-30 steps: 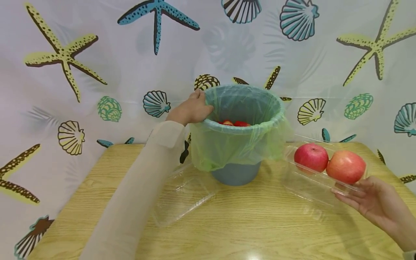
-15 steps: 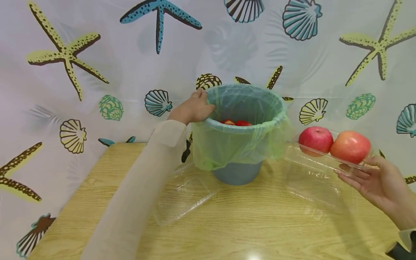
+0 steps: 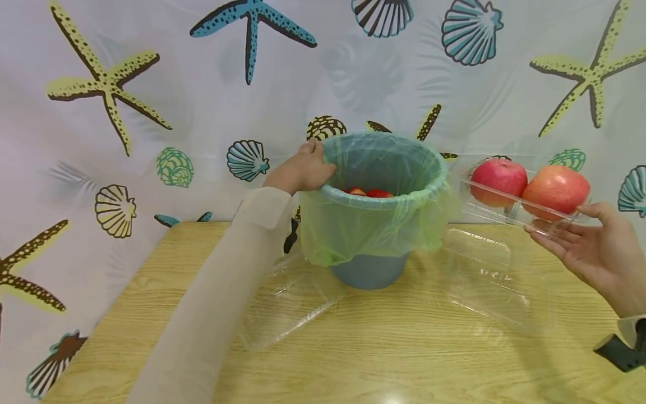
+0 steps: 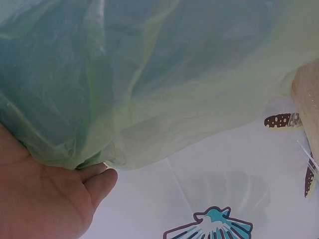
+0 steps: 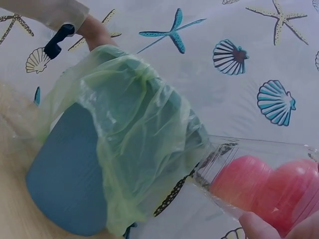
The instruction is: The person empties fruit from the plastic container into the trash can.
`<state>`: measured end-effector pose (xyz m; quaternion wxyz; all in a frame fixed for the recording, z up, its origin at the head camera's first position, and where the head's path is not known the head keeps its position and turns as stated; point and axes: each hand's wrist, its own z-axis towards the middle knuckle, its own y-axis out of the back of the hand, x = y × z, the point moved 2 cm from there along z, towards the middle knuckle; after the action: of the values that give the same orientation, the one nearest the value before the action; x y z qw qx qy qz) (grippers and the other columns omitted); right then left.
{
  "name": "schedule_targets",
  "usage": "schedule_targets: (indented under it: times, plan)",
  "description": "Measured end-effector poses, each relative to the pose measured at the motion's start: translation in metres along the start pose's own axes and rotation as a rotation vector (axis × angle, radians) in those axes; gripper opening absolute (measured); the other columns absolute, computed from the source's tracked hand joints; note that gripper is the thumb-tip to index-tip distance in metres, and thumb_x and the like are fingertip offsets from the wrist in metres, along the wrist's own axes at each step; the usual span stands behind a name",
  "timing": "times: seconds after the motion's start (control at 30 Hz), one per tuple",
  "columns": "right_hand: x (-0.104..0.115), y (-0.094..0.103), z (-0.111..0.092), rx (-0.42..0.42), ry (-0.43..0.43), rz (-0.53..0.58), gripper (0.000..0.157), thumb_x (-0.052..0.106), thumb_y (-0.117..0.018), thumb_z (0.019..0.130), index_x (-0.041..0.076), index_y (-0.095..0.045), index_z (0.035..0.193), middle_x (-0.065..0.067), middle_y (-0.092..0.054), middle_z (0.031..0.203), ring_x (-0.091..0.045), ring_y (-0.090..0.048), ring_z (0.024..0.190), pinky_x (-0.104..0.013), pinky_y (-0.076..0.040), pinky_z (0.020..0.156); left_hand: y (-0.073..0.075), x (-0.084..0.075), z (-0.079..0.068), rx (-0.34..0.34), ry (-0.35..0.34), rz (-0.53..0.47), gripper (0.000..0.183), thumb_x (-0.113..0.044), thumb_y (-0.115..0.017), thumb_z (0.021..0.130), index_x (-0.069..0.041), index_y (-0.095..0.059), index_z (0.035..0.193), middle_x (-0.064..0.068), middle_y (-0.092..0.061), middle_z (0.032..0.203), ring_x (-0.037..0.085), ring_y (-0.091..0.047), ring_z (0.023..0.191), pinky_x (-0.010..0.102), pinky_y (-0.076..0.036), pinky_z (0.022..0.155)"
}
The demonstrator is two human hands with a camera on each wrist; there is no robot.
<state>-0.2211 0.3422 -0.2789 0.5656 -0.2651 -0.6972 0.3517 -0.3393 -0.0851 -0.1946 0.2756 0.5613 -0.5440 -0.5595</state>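
My left hand (image 3: 303,168) grips the left rim of a blue-grey bin (image 3: 370,272), its thumb over the edge. A thin yellow-green bag (image 3: 373,230) lines the bin and folds down over the outside. Red fruit (image 3: 378,193) shows low inside it. To the right, my right hand (image 3: 600,252) holds a clear plastic tray (image 3: 487,214) by its right end, raised above the table. Two apples, a red one (image 3: 498,181) and a paler one (image 3: 556,191), sit side by side in the tray. In the right wrist view the tray's far end overlaps the bag's edge.
A clear plastic container (image 3: 489,280) lies on the wooden table (image 3: 383,348) below the raised tray. Another clear container (image 3: 290,320) rests left of the bin, partly behind my left sleeve (image 3: 217,292). A shell-patterned sheet (image 3: 202,101) hangs behind the table.
My right hand has lifted the tray with the two apples up from just above the container on the table, to about the bin's rim height. My left hand stays on the rim.
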Motion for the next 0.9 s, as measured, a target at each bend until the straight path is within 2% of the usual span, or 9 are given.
schedule_targets:
  times: [0.3, 0.5, 0.9]
  plan:
    - [0.018, -0.021, 0.010, -0.029, 0.045, -0.071, 0.029, 0.028, -0.040, 0.102, 0.020, -0.045, 0.130, -0.011, -0.050, 0.122, -0.035, -0.061, 0.103, -0.041, -0.044, 0.103, 0.000, -0.002, -0.001, 0.005, 0.009, -0.012, 0.069, -0.036, -0.026, 0.104, -0.005, 0.015, 0.151, 0.009, 0.022, 0.158, 0.024, 0.018, 0.147, 0.043, -0.006, 0.121]
    - [0.023, -0.038, 0.016, -0.030, 0.057, -0.083, 0.031, 0.029, -0.043, 0.101, 0.020, -0.043, 0.131, -0.009, -0.048, 0.125, -0.034, -0.058, 0.107, -0.043, -0.045, 0.102, 0.000, -0.002, 0.001, 0.008, 0.010, -0.014, 0.069, -0.036, -0.025, 0.104, -0.005, 0.016, 0.151, 0.008, 0.023, 0.158, 0.023, 0.019, 0.146, 0.043, -0.005, 0.121]
    - [0.020, -0.075, 0.038, 0.010, 0.005, -0.213, 0.032, 0.025, -0.042, 0.101, 0.021, -0.044, 0.132, -0.008, -0.050, 0.127, -0.035, -0.064, 0.102, -0.041, -0.046, 0.102, -0.001, 0.000, 0.003, 0.002, 0.020, -0.027, 0.069, -0.037, -0.026, 0.104, -0.007, 0.014, 0.151, 0.007, 0.023, 0.158, 0.022, 0.019, 0.147, 0.043, -0.005, 0.121]
